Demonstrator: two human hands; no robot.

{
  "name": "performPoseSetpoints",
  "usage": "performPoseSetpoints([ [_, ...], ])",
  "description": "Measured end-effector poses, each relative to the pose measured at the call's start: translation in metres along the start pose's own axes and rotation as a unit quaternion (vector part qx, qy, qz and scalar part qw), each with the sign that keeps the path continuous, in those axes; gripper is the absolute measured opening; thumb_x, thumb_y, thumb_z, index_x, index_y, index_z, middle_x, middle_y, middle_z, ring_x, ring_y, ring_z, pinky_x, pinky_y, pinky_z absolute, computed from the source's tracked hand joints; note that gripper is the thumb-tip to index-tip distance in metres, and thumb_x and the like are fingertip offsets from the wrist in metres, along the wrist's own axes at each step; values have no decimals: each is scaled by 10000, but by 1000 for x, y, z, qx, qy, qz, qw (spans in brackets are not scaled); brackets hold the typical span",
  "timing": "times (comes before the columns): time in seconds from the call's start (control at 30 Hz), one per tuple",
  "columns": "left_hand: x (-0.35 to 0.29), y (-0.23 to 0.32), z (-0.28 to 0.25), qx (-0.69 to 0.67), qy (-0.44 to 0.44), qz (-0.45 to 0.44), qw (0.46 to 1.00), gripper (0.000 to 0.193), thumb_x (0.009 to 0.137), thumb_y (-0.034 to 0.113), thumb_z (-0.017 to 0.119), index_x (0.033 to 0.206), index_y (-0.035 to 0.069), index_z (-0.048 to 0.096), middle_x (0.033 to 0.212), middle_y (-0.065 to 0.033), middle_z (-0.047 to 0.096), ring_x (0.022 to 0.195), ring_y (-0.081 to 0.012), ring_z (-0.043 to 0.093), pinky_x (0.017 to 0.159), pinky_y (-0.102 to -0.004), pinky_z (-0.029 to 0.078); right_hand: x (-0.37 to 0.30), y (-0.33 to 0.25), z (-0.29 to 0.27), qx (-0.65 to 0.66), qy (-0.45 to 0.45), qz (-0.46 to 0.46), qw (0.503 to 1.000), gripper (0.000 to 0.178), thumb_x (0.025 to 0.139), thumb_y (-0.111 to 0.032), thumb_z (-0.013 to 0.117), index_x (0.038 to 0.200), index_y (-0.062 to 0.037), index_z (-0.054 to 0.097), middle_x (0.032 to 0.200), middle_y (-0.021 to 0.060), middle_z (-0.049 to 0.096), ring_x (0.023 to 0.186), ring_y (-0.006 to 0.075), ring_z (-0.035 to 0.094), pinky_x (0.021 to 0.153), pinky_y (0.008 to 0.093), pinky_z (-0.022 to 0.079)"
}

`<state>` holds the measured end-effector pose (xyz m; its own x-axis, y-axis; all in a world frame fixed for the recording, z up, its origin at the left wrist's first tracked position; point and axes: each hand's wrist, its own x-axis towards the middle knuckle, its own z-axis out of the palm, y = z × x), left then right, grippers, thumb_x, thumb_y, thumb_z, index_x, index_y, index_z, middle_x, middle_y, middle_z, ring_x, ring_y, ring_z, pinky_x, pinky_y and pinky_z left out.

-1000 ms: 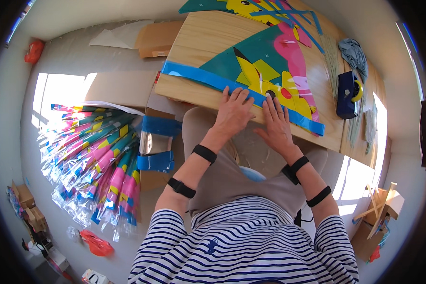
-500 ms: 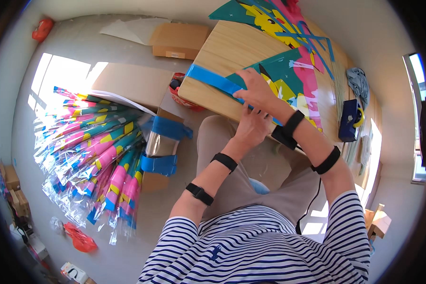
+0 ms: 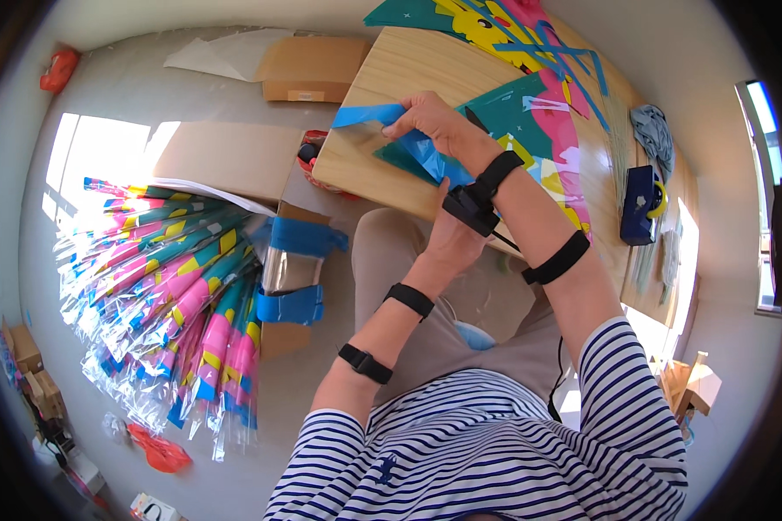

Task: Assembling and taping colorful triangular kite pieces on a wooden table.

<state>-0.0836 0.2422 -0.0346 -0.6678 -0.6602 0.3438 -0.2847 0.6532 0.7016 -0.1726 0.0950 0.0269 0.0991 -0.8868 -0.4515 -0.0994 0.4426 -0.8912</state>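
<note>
My right hand [image 3: 439, 126] is over the near left part of the wooden table [image 3: 417, 65], its thumb and fingers pinched on a blue plastic strip [image 3: 367, 115]. One end of the strip sticks out left past the hand, and a crumpled, shiny part hangs below the fingers. My left hand [image 3: 456, 236] is at the table's near edge, beneath my right wrist. A black device on that wrist hides most of its fingers. Beside the right hand lies a teal, pink and yellow printed sheet [image 3: 517, 117] with a cartoon figure, partly covered by my right arm.
Another printed sheet [image 3: 417, 12] and a tangle of blue strips [image 3: 573, 54] lie farther back. A dark blue tape dispenser [image 3: 638, 208] and a grey cloth [image 3: 653, 139] are at the right. On the left, many-coloured plastic-wrapped rolls [image 3: 174, 295] fan out from a cardboard box [image 3: 235, 161].
My right hand has moved left and closed on the blue strip, which was lying flat along the table edge and is now lifted and crumpled. My left hand has slipped partly under my right wrist.
</note>
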Motion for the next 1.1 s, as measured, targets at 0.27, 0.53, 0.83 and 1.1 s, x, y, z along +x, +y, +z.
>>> performPoseSetpoints([
  [0.27,-4,6,-3,121,-57,21,991,475,783,292,851,1223,159,732,1376,-63,632,1375,-303,506,1192,-628,289,-101,-3,-89,348,-38,-120,929,206,891,-22,761,1057,-13,639,838,81,636,845,241,622,1083,562,489],
  [0.53,2,11,-11,132,-68,42,988,492,785,255,859,1242,133,726,1388,-78,622,1362,-313,508,1167,-580,323,-238,99,-184,464,113,-205,855,246,935,-51,757,1149,-6,645,881,76,665,940,276,642,1096,562,472],
  [0.83,5,14,-12,141,-82,56,985,477,806,262,846,1249,123,736,1337,-75,618,1312,-329,517,1147,-561,346,-350,211,-230,471,289,-185,813,236,933,-45,754,1144,-17,652,947,99,706,1034,293,682,998,485,546],
  [1.1,8,16,-10,151,-90,68,982,463,811,257,841,1241,118,737,1345,-74,615,1298,-341,521,1133,-558,355,-414,272,-261,79,747,17,660,351,864,-279,859,1038,-13,708,962,111,723,918,292,689,807,421,542],
])
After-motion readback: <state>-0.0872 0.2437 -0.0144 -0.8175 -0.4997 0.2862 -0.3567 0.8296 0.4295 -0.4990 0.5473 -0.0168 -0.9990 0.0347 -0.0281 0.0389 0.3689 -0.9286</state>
